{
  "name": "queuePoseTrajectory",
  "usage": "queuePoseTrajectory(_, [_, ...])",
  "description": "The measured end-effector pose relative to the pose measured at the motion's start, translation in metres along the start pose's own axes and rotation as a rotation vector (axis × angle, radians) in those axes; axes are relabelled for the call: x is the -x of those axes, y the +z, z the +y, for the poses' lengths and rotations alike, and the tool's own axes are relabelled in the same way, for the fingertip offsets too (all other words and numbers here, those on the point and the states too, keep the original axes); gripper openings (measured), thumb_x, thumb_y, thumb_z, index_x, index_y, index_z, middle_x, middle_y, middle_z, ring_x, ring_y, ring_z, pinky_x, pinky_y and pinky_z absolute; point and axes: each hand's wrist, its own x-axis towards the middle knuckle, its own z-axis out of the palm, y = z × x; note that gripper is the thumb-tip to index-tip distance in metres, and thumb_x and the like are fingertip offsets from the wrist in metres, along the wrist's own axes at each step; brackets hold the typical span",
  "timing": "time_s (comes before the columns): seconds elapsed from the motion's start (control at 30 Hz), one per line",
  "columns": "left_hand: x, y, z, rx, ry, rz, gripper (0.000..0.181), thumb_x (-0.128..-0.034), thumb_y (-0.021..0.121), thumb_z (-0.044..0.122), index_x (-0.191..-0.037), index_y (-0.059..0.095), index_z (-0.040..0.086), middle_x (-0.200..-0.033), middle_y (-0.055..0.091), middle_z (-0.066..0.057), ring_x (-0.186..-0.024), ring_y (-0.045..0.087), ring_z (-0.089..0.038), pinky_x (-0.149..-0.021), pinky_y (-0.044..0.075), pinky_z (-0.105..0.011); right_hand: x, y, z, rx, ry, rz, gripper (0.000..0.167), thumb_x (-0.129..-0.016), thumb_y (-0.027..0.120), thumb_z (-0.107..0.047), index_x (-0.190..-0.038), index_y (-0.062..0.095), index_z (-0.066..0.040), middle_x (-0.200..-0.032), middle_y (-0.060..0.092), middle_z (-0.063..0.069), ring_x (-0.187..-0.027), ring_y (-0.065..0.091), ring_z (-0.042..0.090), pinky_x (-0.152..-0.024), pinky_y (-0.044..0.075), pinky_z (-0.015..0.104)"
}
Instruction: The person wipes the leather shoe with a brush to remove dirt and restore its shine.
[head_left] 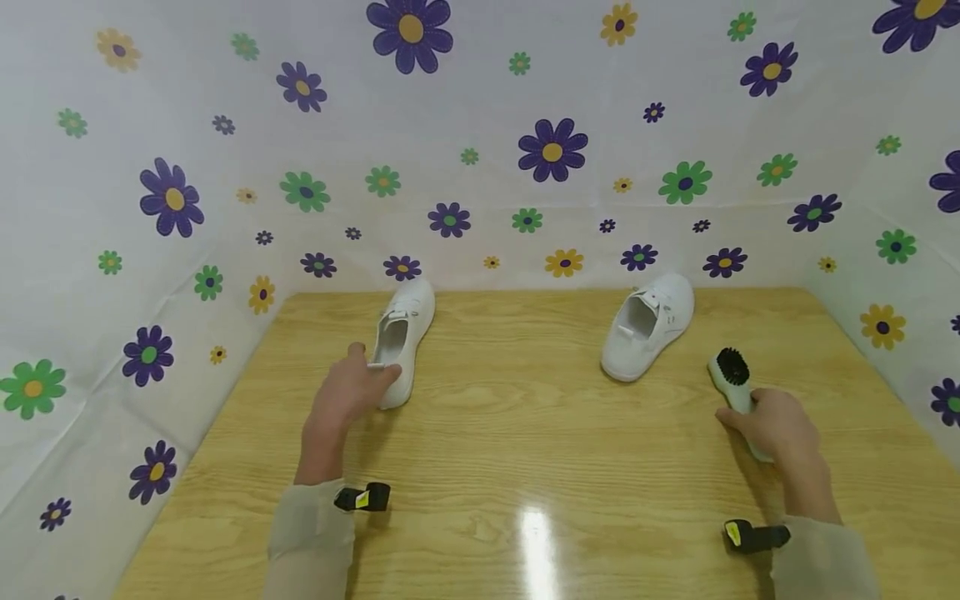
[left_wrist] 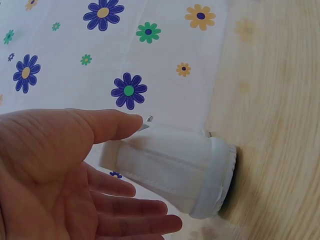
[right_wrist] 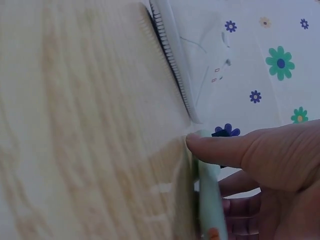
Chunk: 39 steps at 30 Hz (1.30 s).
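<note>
A white shoe stands at the table's left, toe toward the back. My left hand is at its heel. In the left wrist view the thumb of the left hand lies by the top edge of the shoe's heel, and the other fingers extend loosely beside it. On the right, my right hand holds a pale green brush by the handle, its black bristles facing up. In the right wrist view the thumb of the right hand crosses the brush handle, with fingers behind it.
A second white shoe stands toward the back, left of the brush, its toe angled right. The wood-grain table meets a white flower-print cloth at the back and sides. Both wrists wear black straps with small devices.
</note>
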Motion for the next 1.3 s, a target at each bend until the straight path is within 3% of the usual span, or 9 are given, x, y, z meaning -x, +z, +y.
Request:
queuePoseTrajectory(0.13, [0.005,-0.003,-0.006,0.023,0.033,-0.005,0.085,-0.0974,0.052,0.046,-0.151,0.017,-0.01,-0.144,0.04,-0.038,-0.125,0.05,-0.047,-0.102,0.041,-0.058,0.003,-0.003,-0.002,-0.009,0.02,-0.012,0.083,-0.092,0.06,-0.05,-0.133,0.041,0.02,-0.119,0.048,0.042,-0.101,0.051,0.052,-0.075,0.048,0.056])
queuePoseTrajectory(0.27, [0.008,-0.005,-0.008,0.045,0.056,0.003,0.084,-0.0986,0.051,0.045,-0.152,0.017,-0.009,-0.147,0.035,-0.038,-0.13,0.044,-0.048,-0.104,0.038,-0.059,0.007,-0.006,-0.007,-0.002,0.032,0.02,0.093,-0.095,0.057,-0.05,-0.143,0.023,0.022,-0.136,0.027,0.05,-0.121,0.032,0.065,-0.093,0.036,0.071])
queuePoseTrajectory(0.43, [0.005,-0.005,-0.001,0.065,0.078,0.098,0.073,-0.1008,0.048,0.039,-0.152,0.021,-0.006,-0.149,0.027,-0.037,-0.136,0.03,-0.053,-0.107,0.032,-0.063,0.011,-0.01,-0.018,-0.01,0.047,0.075,0.085,-0.098,0.048,-0.05,-0.145,0.025,0.017,-0.139,0.025,0.049,-0.122,0.03,0.065,-0.093,0.035,0.073])
queuePoseTrajectory(0.7, [0.005,-0.003,0.005,0.067,0.097,0.201,0.061,-0.1013,0.047,0.032,-0.148,0.031,-0.005,-0.144,0.032,-0.037,-0.131,0.031,-0.054,-0.105,0.032,-0.063,0.013,-0.009,-0.025,0.003,0.044,0.067,0.076,-0.1,0.044,-0.047,-0.144,0.031,0.014,-0.138,0.03,0.046,-0.121,0.034,0.064,-0.09,0.037,0.072])
queuePoseTrajectory(0.87, [0.006,0.007,0.016,0.037,0.171,0.426,0.047,-0.0983,0.051,0.023,-0.136,0.046,-0.005,-0.136,0.041,-0.033,-0.124,0.036,-0.051,-0.102,0.031,-0.061,0.014,-0.01,-0.024,-0.007,0.01,0.08,0.073,-0.1,0.044,-0.043,-0.143,0.032,0.015,-0.136,0.031,0.047,-0.119,0.036,0.064,-0.09,0.037,0.071])
queuePoseTrajectory(0.93, [0.004,0.013,0.03,0.009,0.231,0.524,0.04,-0.0963,0.052,0.018,-0.13,0.052,-0.005,-0.129,0.048,-0.031,-0.118,0.04,-0.049,-0.099,0.034,-0.06,0.014,-0.012,-0.024,-0.018,0.007,0.089,0.073,-0.1,0.044,-0.043,-0.143,0.032,0.014,-0.137,0.031,0.047,-0.119,0.035,0.065,-0.09,0.037,0.071])
queuePoseTrajectory(1.0, [0.002,0.018,0.049,-0.017,0.289,0.555,0.036,-0.095,0.054,0.015,-0.126,0.055,-0.003,-0.124,0.051,-0.028,-0.114,0.044,-0.046,-0.095,0.038,-0.057,0.013,-0.013,-0.024,-0.038,0.001,0.104,0.074,-0.101,0.043,-0.044,-0.145,0.03,0.014,-0.138,0.03,0.047,-0.12,0.035,0.064,-0.091,0.037,0.071])
queuePoseTrajectory(1.1, [-0.007,0.029,0.086,-0.012,0.373,0.449,0.036,-0.0952,0.054,0.016,-0.128,0.055,0.001,-0.124,0.052,-0.025,-0.113,0.048,-0.042,-0.095,0.043,-0.053,0.011,-0.015,-0.022,-0.091,-0.008,0.147,0.075,-0.102,0.04,-0.044,-0.148,0.024,0.012,-0.138,0.029,0.047,-0.119,0.035,0.064,-0.087,0.039,0.071])
queuePoseTrajectory(1.3, [-0.034,0.08,0.148,0.052,0.453,0.03,0.048,-0.0994,0.05,0.021,-0.143,0.039,0.005,-0.139,0.041,-0.025,-0.116,0.051,-0.037,-0.097,0.046,-0.048,0.012,-0.016,-0.017,-0.164,-0.005,0.187,0.076,-0.102,0.04,-0.042,-0.151,0.017,0.012,-0.137,0.028,0.046,-0.118,0.038,0.06,-0.082,0.041,0.068])
